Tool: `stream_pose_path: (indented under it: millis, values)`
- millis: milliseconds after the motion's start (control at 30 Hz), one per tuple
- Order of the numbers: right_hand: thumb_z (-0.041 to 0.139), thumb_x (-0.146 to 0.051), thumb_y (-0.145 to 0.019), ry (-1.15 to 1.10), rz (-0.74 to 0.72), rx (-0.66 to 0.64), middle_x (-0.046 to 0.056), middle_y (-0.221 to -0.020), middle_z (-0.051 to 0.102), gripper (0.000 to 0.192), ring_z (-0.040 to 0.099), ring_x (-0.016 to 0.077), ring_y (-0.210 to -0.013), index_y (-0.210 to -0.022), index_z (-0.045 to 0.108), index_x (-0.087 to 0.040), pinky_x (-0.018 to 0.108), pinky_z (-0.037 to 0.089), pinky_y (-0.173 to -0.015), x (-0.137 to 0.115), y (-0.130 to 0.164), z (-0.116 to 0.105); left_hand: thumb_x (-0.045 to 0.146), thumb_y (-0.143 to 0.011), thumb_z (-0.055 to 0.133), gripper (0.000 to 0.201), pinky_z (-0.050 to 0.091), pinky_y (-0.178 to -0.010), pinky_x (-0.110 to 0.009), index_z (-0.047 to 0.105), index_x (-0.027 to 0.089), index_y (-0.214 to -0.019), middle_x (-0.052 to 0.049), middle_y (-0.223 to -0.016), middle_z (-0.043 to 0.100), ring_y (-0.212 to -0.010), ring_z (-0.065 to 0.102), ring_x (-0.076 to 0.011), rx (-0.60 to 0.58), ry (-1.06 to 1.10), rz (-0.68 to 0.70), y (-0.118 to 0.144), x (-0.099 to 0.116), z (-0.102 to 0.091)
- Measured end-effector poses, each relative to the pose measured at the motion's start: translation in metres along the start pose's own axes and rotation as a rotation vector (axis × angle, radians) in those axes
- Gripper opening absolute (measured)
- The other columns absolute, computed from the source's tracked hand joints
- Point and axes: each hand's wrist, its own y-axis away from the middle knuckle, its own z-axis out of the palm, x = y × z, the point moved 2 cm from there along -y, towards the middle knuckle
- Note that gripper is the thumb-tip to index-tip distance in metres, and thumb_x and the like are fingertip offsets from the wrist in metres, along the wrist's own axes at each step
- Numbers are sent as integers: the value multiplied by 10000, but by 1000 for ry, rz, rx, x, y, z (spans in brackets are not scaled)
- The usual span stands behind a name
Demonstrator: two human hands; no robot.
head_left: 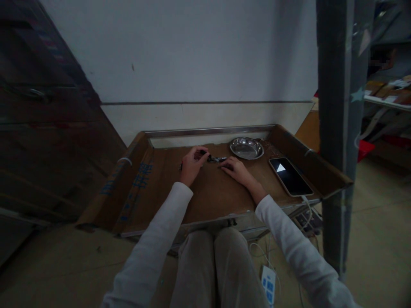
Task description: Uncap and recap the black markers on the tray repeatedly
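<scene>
My left hand (193, 163) is closed in a pinch on a small dark part (203, 152) above the cardboard-covered tabletop. A bit of red and black shows at the outer side of this hand, too small to name. Between my hands lies a small shiny, dark-and-silver piece (216, 159), its kind unclear. My right hand (236, 169) rests low over the cardboard (212, 196), fingers bent together at the right end of that piece. Whatever its fingertips grip is too small to make out. Just beyond my right hand stands a round, shallow metal dish (246, 148).
A phone (290, 176) with a white cable lies at the right of the table. Raised cardboard flaps (310, 158) edge both sides. A grey post (340, 128) stands close on the right, a pale wall (205, 55) behind. A power strip (268, 284) is on the floor.
</scene>
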Motion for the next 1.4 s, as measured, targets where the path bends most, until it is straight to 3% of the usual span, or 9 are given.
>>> stream_pose_path:
  millis: [133, 400, 567, 733, 900, 1100, 1400]
  values:
    - [552, -203, -853, 2, -10, -6, 62, -923, 607, 143, 553, 181, -909, -937, 668, -196, 338, 438, -852, 2, 0, 1, 317, -818, 600, 162, 504, -700, -249, 621, 194, -921, -20, -889, 675, -761, 627, -123, -24, -42, -4, 1, -5, 1]
    - [568, -189, -843, 4, -53, -49, 67, -927, 624, 144, 565, 172, -912, -928, 684, -192, 319, 444, -851, -1, 2, -1, 247, -832, 579, 101, 497, -796, -306, 610, 188, -908, -36, -934, 624, -862, 606, -155, -218, -205, 151, 8, -11, 19]
    - [575, -195, -836, -1, -35, -64, 58, -949, 622, 163, 573, 162, -908, -943, 696, -215, 317, 446, -855, -5, 3, -4, 231, -855, 549, 80, 431, -862, -357, 582, 199, -920, -45, -971, 616, -953, 568, -199, -352, -504, 257, 14, -7, 26]
    - [563, -203, -846, 25, -7, -49, 59, -964, 617, 180, 569, 166, -913, -970, 693, -219, 332, 447, -873, -7, 2, -4, 222, -870, 509, 109, 387, -861, -378, 571, 199, -956, -71, -1006, 601, -986, 522, -231, -348, -717, 305, 15, -8, 27]
    - [541, -209, -860, 55, -2, -50, 61, -955, 605, 203, 559, 173, -919, -1002, 686, -223, 348, 448, -879, -4, 2, -2, 209, -895, 428, 179, 370, -858, -367, 575, 202, -997, -73, -1028, 582, -983, 507, -226, -307, -697, 326, 16, -2, 26]
    - [542, -213, -859, 60, 1, -52, 58, -967, 596, 202, 551, 176, -940, -1011, 675, -229, 341, 443, -876, 1, 2, 1, 360, -872, 504, 183, 373, -854, -373, 592, 201, -891, -64, -976, 561, -962, 498, -229, -345, -704, 343, 21, -1, 28]
    - [546, -197, -851, 49, 35, -14, 54, -943, 595, 183, 555, 178, -906, -1016, 625, -203, 332, 447, -848, 4, 1, 1, 309, -878, 502, 143, 382, -838, -369, 578, 188, -863, -69, -948, 554, -937, 501, -230, -340, -770, 321, 20, -6, 26]
